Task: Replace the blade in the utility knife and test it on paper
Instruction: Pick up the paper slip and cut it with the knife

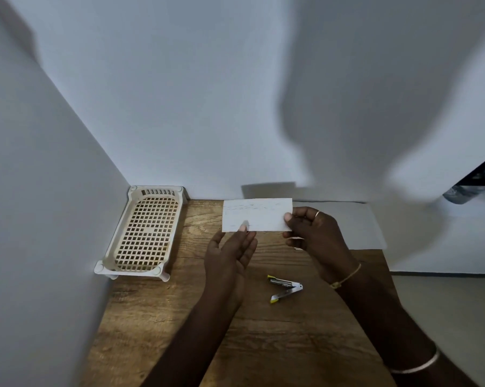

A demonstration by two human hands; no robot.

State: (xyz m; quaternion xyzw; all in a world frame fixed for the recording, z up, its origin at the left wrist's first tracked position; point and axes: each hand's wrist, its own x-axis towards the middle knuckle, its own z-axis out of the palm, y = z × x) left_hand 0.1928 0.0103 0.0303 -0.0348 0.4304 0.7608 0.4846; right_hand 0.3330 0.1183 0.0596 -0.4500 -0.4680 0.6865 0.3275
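Note:
A small white slip of paper (259, 215) with faint writing is held up above the wooden table (263, 344). My right hand (313, 233) pinches its right edge between thumb and fingers. My left hand (230, 252) is palm-up under the slip's lower left corner, thumb tip on the paper. The utility knife (284, 288), silver with yellow ends, lies folded open in a V on the table below my right hand, apart from both hands.
A cream perforated plastic tray (145, 233) stands at the table's back left corner against the white wall. A white sheet (355, 224) lies at the back right of the table. The table's right edge drops off to the floor.

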